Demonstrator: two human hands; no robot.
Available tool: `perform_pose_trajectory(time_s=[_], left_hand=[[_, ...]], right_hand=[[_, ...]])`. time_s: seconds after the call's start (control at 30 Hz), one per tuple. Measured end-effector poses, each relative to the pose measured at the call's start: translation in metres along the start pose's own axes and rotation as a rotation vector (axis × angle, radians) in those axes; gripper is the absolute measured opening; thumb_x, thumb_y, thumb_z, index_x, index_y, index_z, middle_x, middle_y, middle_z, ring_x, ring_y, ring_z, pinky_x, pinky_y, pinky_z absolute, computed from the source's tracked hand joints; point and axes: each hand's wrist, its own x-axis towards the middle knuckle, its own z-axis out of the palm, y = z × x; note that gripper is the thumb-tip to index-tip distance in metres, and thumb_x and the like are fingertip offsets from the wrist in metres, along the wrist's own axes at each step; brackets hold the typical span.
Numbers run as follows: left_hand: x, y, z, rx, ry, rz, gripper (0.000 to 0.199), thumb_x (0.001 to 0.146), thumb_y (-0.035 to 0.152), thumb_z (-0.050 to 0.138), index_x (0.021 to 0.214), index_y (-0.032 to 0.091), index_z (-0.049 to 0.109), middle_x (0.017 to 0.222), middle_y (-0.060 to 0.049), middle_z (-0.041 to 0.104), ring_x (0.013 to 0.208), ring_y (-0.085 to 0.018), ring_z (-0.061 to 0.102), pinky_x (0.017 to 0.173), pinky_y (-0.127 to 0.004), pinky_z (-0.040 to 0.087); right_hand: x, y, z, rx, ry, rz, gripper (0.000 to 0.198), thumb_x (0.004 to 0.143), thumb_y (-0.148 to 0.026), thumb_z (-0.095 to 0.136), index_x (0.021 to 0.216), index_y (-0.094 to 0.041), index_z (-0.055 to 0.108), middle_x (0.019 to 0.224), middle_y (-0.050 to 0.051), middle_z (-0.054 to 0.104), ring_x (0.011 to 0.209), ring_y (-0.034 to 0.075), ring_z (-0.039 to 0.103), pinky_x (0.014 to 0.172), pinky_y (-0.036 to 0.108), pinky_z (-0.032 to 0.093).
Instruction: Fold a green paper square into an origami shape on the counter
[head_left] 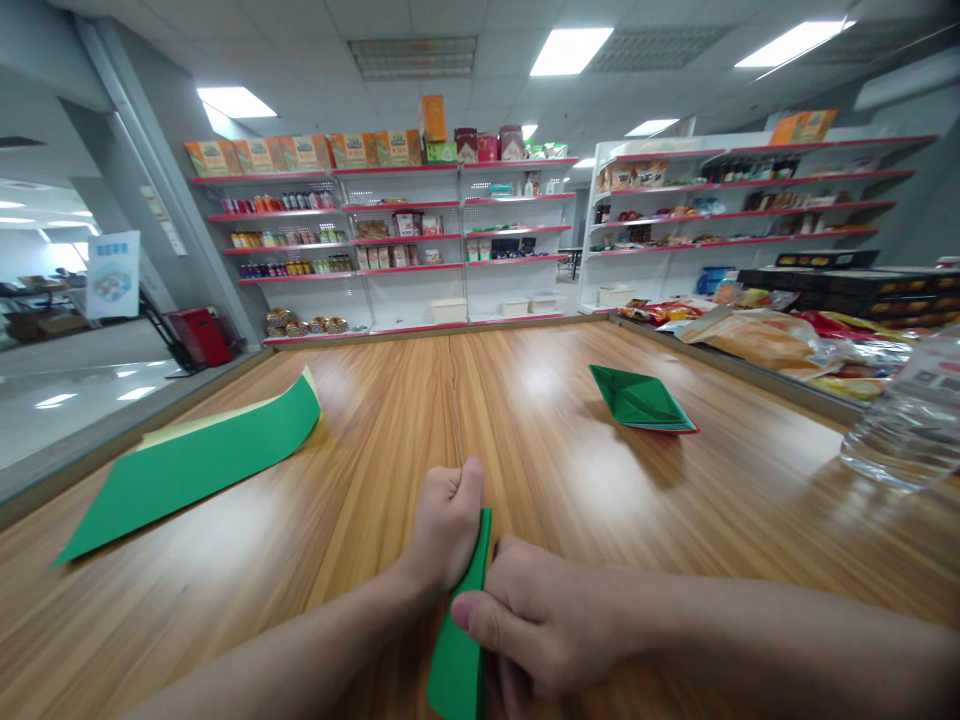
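Note:
A narrow folded strip of green paper runs lengthwise at the near edge of the view, between my two hands. My right hand pinches it from the right, thumb on top and fingers curled beneath. Against the strip's far left side lies my left hand, fingers curled and thumb pointing up; what it grips, if anything, is hidden. At left rest a flat green sheet and a yellow sheet partly under it, both curling up at the far end. A folded green paper piece with red and pale edges sits at right.
Everything rests on a wood-grain table. A clear plastic bottle stands at the right edge. Beyond that edge are snack bags and black boxes. Stocked shelves line the back, and a red box stands on the floor at left.

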Motion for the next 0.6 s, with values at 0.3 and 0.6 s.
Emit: perform_pose_trajectory(time_s=[0.3,0.6], left_hand=[[0.004,0.0021,0.0001,0.029,0.064,0.016,0.044,0.082,0.043,0.037,0.046,0.023,0.02,0.047,0.005,0.018,0.043,-0.008,0.018,0.042,-0.025,0.012],[0.0084,0.0003,-0.0009,0.054,0.107,0.016,0.043,0.08,0.041,0.038,0.046,0.023,0.02,0.047,0.005,0.018,0.043,-0.008,0.018,0.042,-0.025,0.011]], right_hand=[[0.0053,-0.0008,0.0042,0.101,-0.062,-0.025,0.038,0.089,-0.011,0.031,0.057,-0.013,0.05,0.05,-0.002,0.051,0.043,0.005,0.049,0.043,0.01,0.039],[0.0095,-0.002,0.0082,0.16,-0.026,0.087,0.038,0.088,-0.012,0.031,0.055,-0.014,0.049,0.051,-0.002,0.051,0.04,0.005,0.047,0.038,0.011,0.038]])
